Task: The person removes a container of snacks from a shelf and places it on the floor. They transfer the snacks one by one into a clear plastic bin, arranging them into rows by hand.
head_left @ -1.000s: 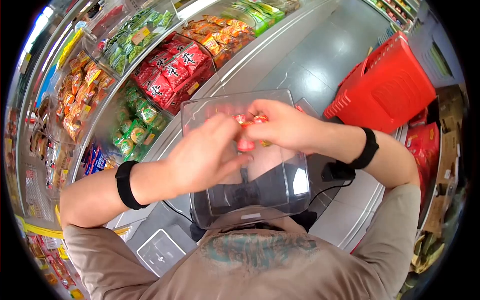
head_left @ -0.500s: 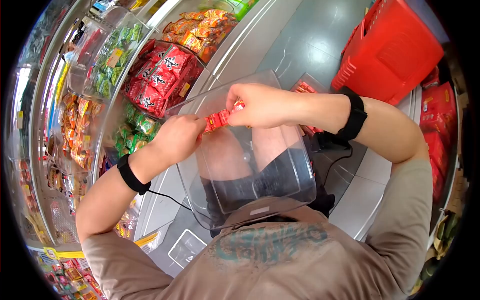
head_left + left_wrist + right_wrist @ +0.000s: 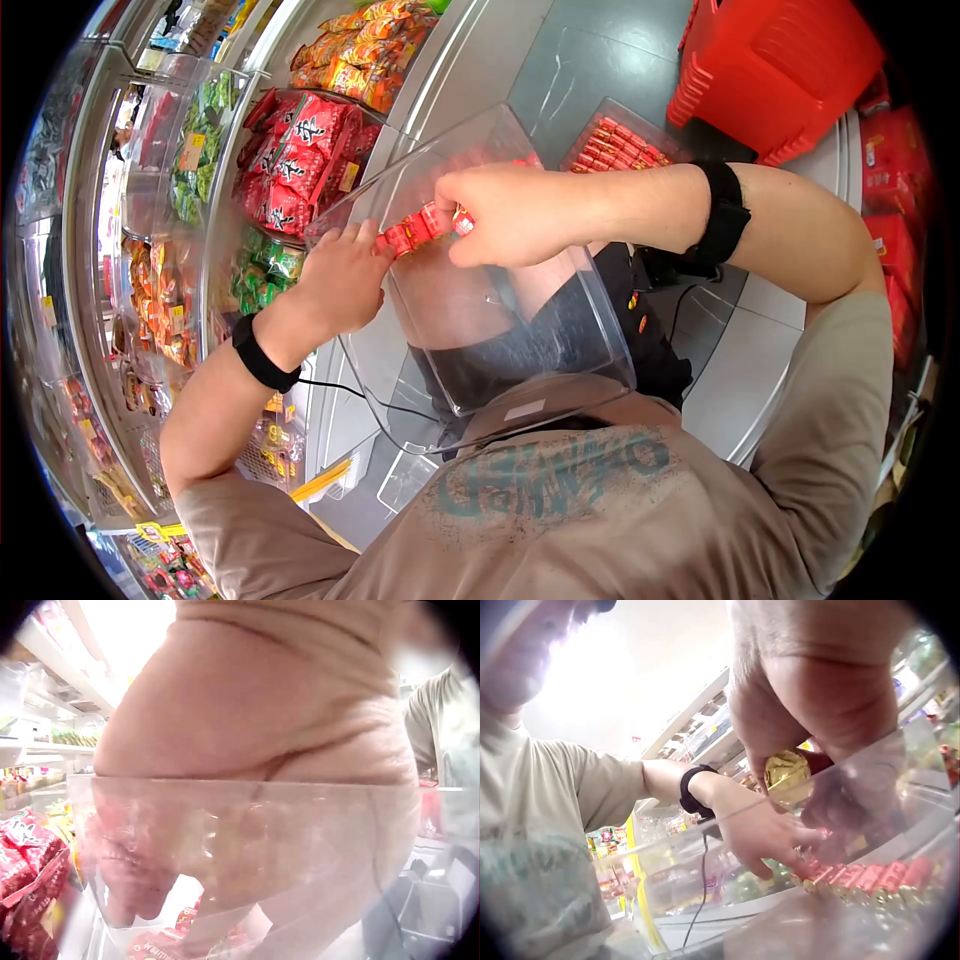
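Note:
A clear plastic bin (image 3: 608, 345) sits tilted over the person's lap. Inside, along its far side, runs a row of red-wrapped rolls with gold ends (image 3: 408, 236). The left hand (image 3: 345, 278) reaches over the bin's left wall, its loosely extended fingers touching the near end of that row. Above the row, the right hand (image 3: 525, 215) pinches another red-wrapped roll (image 3: 462, 222) between thumb and fingers; its gold foil end (image 3: 786, 771) shows in the right wrist view. Most of this roll is hidden by the hand.
A clear tray of similar red rolls (image 3: 622, 146) stands on the floor past the right forearm. Behind it is a red shopping basket (image 3: 775, 70). Shelves at left hold red snack bags (image 3: 305, 160) and orange packets (image 3: 365, 50). A black cable (image 3: 370, 395) hangs from the left wristband.
Both hands came together over the bin a second ago, then drew apart. The left hand moved left to the row's end; the right now holds a roll higher up. The head view has shifted.

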